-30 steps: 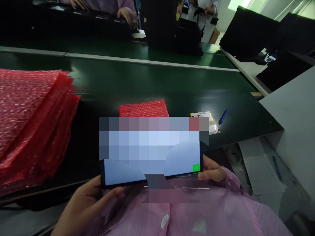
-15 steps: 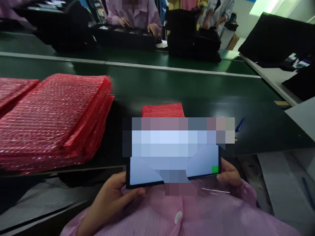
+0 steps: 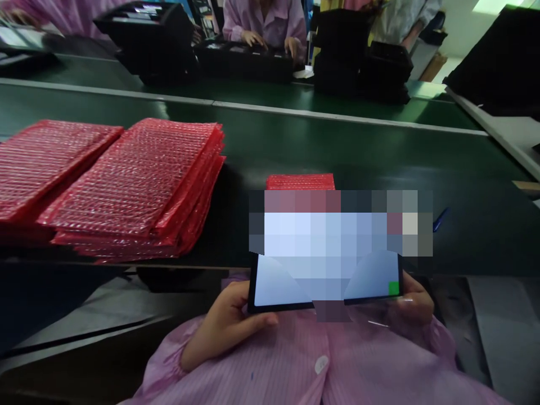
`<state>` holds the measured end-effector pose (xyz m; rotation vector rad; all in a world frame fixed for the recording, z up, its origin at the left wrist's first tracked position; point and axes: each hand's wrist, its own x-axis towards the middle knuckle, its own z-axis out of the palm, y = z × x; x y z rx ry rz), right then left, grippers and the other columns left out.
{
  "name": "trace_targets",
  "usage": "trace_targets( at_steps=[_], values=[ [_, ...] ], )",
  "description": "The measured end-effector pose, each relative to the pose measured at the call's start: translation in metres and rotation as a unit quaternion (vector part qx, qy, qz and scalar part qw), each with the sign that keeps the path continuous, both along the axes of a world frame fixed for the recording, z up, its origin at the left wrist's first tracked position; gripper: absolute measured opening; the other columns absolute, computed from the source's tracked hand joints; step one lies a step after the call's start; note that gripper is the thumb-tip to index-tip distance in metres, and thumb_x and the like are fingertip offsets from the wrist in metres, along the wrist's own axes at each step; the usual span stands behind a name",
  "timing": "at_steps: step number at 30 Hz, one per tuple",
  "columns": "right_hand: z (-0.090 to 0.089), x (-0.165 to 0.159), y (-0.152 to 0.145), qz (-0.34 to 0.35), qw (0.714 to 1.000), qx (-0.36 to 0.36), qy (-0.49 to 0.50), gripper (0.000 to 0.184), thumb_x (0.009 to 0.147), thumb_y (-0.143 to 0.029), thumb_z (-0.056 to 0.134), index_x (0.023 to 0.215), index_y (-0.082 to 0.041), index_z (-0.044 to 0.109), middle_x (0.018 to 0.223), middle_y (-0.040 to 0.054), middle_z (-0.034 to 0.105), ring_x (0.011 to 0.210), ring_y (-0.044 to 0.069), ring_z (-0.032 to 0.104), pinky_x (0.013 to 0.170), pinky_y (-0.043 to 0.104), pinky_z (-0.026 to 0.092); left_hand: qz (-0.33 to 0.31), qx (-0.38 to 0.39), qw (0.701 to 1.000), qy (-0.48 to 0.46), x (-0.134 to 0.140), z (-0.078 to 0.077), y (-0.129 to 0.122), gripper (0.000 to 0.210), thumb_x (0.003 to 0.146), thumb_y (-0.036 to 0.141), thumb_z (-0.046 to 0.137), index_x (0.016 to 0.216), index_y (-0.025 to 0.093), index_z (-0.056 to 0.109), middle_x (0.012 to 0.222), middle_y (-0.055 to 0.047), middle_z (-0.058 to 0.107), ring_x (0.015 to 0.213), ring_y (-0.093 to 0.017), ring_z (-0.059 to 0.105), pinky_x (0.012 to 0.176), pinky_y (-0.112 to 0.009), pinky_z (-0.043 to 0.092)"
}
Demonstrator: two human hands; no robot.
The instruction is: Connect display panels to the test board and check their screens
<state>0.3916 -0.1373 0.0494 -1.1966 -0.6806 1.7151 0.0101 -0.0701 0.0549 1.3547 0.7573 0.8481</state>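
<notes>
A tablet (image 3: 371,281) with a black frame and a lit pale-blue screen is held level in front of my chest. A green square shows in its lower right corner, and blurred blocks hide its upper part. My left hand (image 3: 230,323) grips its left end, thumb along the lower edge. At the other end, my right hand (image 3: 417,301) closes round the right edge. Something clear and glossy, perhaps plastic film, hangs below the tablet near my right fingers. Just beyond the tablet lies a red bubble-wrap piece (image 3: 300,181), partly hidden.
Stacks of red bubble-wrap bags (image 3: 139,180) lie on the green bench (image 3: 270,132) at left. A blue pen (image 3: 441,220) rests at right. Across the bench, co-workers' hands (image 3: 253,39) are over black trays (image 3: 248,59). Black stacks (image 3: 341,53) stand beside them.
The view has turned left, so the bench, bags and tablet appear farther right. Both hands keep the same hold on the tablet.
</notes>
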Motion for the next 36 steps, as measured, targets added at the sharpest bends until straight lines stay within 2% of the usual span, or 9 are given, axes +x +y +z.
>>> trace_targets(
  at_steps=[5, 10, 15, 18, 23, 25, 28, 33, 36],
  values=[
    [0.015, -0.020, 0.003, -0.042, 0.998, 0.003, 0.046, 0.051, 0.056, -0.012, 0.071, 0.105, -0.025, 0.066, 0.082, 0.0005, 0.070, 0.074, 0.020, 0.068, 0.084, 0.038, 0.054, -0.218, -0.249, 0.925, -0.186, -0.003, -0.009, 0.001, 0.023, 0.078, 0.034, 0.078, 0.097, 0.020, 0.074, 0.077, -0.003, 0.073, 0.073, -0.011, 0.069, 0.072, -0.017, 0.052],
    [0.011, -0.030, 0.007, -0.034, 0.998, 0.039, 0.034, 0.043, 0.053, -0.016, 0.072, 0.095, -0.022, 0.065, 0.081, 0.0039, 0.069, 0.091, 0.029, 0.068, 0.084, 0.044, 0.053, -0.316, -0.066, 0.942, -0.096, -0.013, -0.005, 0.009, 0.057, 0.069, 0.051, 0.081, 0.121, 0.029, 0.069, 0.114, -0.009, 0.070, 0.106, -0.020, 0.065, 0.101, -0.031, 0.049],
    [0.000, -0.038, 0.012, -0.024, 0.999, 0.040, 0.011, 0.047, 0.052, -0.024, 0.076, 0.097, -0.022, 0.065, 0.093, 0.0081, 0.069, 0.099, 0.035, 0.065, 0.084, 0.047, 0.052, -0.379, 0.015, 0.924, -0.047, -0.012, 0.009, 0.018, 0.025, 0.086, 0.036, 0.066, 0.110, 0.039, 0.072, 0.116, -0.008, 0.070, 0.103, -0.020, 0.067, 0.096, -0.032, 0.052],
    [0.001, -0.047, 0.015, -0.007, 0.998, 0.059, 0.017, 0.044, 0.054, -0.022, 0.076, 0.097, -0.022, 0.065, 0.091, 0.0058, 0.069, 0.099, 0.032, 0.065, 0.086, 0.042, 0.051, -0.382, 0.043, 0.920, -0.071, -0.010, 0.009, 0.014, 0.021, 0.087, 0.033, 0.065, 0.101, 0.047, 0.072, 0.115, -0.001, 0.071, 0.117, -0.020, 0.063, 0.113, -0.036, 0.041],
    [0.006, -0.057, 0.020, 0.014, 0.998, 0.057, 0.036, 0.045, 0.061, -0.017, 0.073, 0.105, -0.021, 0.066, 0.090, 0.0042, 0.069, 0.092, 0.026, 0.067, 0.082, 0.036, 0.052, -0.273, 0.079, 0.959, -0.011, -0.016, 0.001, 0.002, 0.034, 0.091, 0.040, 0.059, 0.124, 0.043, 0.063, 0.131, -0.003, 0.062, 0.119, -0.020, 0.063, 0.101, -0.028, 0.052],
    [0.008, -0.059, 0.022, 0.024, 0.997, 0.059, 0.049, 0.046, 0.062, -0.015, 0.075, 0.107, -0.020, 0.067, 0.090, 0.0034, 0.070, 0.084, 0.022, 0.068, 0.076, 0.031, 0.053, -0.228, 0.091, 0.968, 0.053, -0.018, 0.003, 0.002, 0.028, 0.091, 0.038, 0.060, 0.117, 0.042, 0.068, 0.119, -0.004, 0.069, 0.108, -0.017, 0.068, 0.092, -0.022, 0.055],
    [0.010, -0.062, 0.025, 0.035, 0.994, 0.069, 0.071, 0.044, 0.064, -0.012, 0.075, 0.106, -0.018, 0.067, 0.087, 0.0027, 0.070, 0.076, 0.017, 0.067, 0.071, 0.025, 0.052, -0.066, 0.103, 0.986, 0.110, -0.017, 0.014, 0.006, 0.020, 0.090, 0.037, 0.061, 0.102, 0.044, 0.074, 0.103, -0.001, 0.074, 0.093, -0.014, 0.071, 0.080, -0.017, 0.058],
    [0.007, -0.066, 0.028, 0.052, 0.990, 0.098, 0.091, 0.042, 0.068, -0.013, 0.074, 0.109, -0.021, 0.065, 0.087, 0.0010, 0.070, 0.074, 0.015, 0.067, 0.066, 0.023, 0.051, 0.243, 0.150, 0.933, 0.216, -0.007, 0.031, 0.012, 0.019, 0.085, 0.043, 0.065, 0.099, 0.037, 0.076, 0.092, 0.004, 0.075, 0.081, -0.010, 0.070, 0.080, -0.016, 0.058],
    [0.003, -0.065, 0.030, 0.067, 0.989, 0.103, 0.087, 0.042, 0.065, -0.014, 0.076, 0.106, -0.017, 0.063, 0.091, 0.0035, 0.069, 0.080, 0.018, 0.068, 0.073, 0.027, 0.053, 0.349, 0.096, 0.908, 0.209, 0.003, 0.035, 0.018, 0.037, 0.080, 0.045, 0.067, 0.111, 0.026, 0.072, 0.078, 0.003, 0.073, 0.066, -0.008, 0.068, 0.071, -0.015, 0.056]
  ],
)
